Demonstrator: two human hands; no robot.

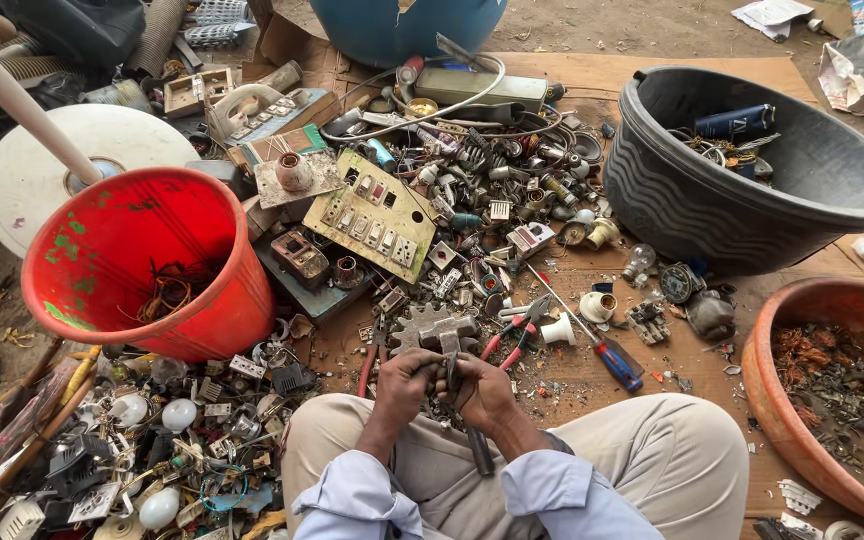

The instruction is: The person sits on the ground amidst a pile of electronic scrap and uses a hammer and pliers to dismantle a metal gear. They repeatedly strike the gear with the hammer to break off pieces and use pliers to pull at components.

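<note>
**Kid:** What do the hands have?

**Helper:** Both hands sit low in the middle, just above the knees. The left hand is curled tight around a small dark metal part. The right hand is closed around a dark tool whose handle sticks down toward 6 o'clock. I cannot tell what kind of tool it is.

**Kid:** How do you do this bit well?

**Helper:** I think you hold the small part still and keep your fingers away from the tool's tip. Push slowly, so it does not slip.

**Kid:** What is close by?

**Helper:** A grey gear lies at 12 o'clock from the hands. Red-handled pliers and a screwdriver with a blue and red handle lie at about 1 o'clock. A red bucket with wires stands at 10 o'clock. A big black tub stands at 2 o'clock, and a brown bowl sits at 3 o'clock.
</note>
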